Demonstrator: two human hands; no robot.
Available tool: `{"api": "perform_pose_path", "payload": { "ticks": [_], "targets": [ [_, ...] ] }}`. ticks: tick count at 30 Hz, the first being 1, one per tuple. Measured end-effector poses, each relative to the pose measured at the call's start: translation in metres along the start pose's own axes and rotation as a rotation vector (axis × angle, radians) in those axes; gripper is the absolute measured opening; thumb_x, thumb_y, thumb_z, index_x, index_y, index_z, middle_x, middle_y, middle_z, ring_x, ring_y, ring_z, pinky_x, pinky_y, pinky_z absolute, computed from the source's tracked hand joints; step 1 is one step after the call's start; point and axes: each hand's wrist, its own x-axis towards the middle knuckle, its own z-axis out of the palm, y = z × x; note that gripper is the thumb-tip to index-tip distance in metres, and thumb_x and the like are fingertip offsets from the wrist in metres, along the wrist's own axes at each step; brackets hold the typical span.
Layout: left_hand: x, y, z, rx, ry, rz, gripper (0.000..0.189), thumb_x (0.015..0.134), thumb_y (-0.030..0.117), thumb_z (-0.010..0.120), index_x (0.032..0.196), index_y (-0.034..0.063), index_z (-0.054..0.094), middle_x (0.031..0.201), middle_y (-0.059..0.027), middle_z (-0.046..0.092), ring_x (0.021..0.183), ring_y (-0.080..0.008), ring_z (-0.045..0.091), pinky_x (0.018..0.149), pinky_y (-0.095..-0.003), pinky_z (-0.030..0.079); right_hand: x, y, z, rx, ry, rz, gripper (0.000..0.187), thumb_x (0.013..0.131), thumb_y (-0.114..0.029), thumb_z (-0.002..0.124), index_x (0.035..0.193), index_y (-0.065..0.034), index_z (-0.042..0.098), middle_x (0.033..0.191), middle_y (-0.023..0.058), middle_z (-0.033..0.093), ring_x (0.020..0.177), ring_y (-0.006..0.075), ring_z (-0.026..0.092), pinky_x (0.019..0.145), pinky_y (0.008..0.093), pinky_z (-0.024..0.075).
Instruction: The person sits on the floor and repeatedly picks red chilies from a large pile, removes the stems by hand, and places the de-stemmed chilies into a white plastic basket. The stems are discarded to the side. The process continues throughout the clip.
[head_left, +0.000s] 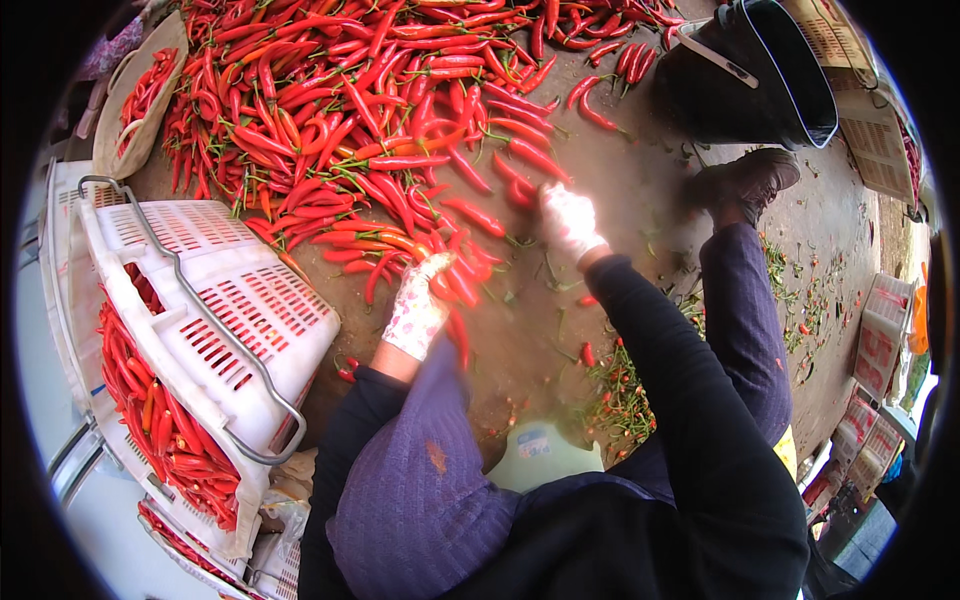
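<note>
A large heap of red chili peppers (322, 112) covers the floor in front of me. My left hand (421, 300), in a white patterned glove, grips several red chilies (457, 274) whose far ends fan out towards the right. My right hand (570, 223), gloved the same way, is over the floor at the heap's right edge, its fingertips close to loose chilies (519, 187); blur and glare hide whether it holds anything. A white plastic crate (255, 300) with a metal handle stands left of my left hand, holding red chilies (165, 427).
A black bucket (720, 90) lies tilted at the upper right, beyond my shoe (757, 180). Cut green stems (622, 397) litter the floor by my legs. A pale basket (112, 142) of chilies stands upper left. More crates (885, 322) line the right side.
</note>
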Motion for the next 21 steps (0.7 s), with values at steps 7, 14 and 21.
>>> {"api": "perform_pose_path", "payload": {
  "ticks": [7, 14, 21],
  "targets": [
    [0.013, -0.001, 0.000, 0.070, 0.032, -0.069, 0.029, 0.078, 0.004, 0.057, 0.107, 0.0026, 0.054, 0.097, -0.0095, 0.060, 0.092, -0.0229, 0.059, 0.082, -0.0351, 0.048, -0.014, -0.003, -0.010, 0.325, 0.032, 0.092, 0.012, 0.077, -0.013, 0.054, 0.078, -0.0010, 0.050, 0.073, 0.0210, 0.058, 0.071, 0.0399, 0.057, 0.062, 0.0471, 0.0448],
    [-0.010, 0.005, 0.023, -0.086, -0.027, -0.173, 0.032, 0.078, 0.006, 0.056, 0.109, -0.0009, 0.052, 0.097, -0.0145, 0.061, 0.090, -0.0278, 0.060, 0.081, -0.0384, 0.049, -0.049, -0.071, -0.022, 0.395, -0.031, -0.127, 0.016, 0.075, -0.015, 0.058, 0.084, -0.0024, 0.055, 0.068, 0.0190, 0.059, 0.067, 0.0365, 0.059, 0.058, 0.0449, 0.0454],
    [-0.024, -0.012, 0.035, 0.164, -0.269, -0.077, 0.033, 0.071, 0.003, 0.060, 0.103, 0.0016, 0.054, 0.084, -0.0106, 0.062, 0.073, -0.0217, 0.061, 0.064, -0.0344, 0.052, -0.082, -0.090, -0.052, 1.302, -0.157, 0.389, 0.012, 0.077, -0.001, 0.048, 0.078, 0.0076, 0.058, 0.060, 0.0055, 0.056, 0.054, 0.0107, 0.051, 0.049, 0.0268, 0.0410]
  ]
}}
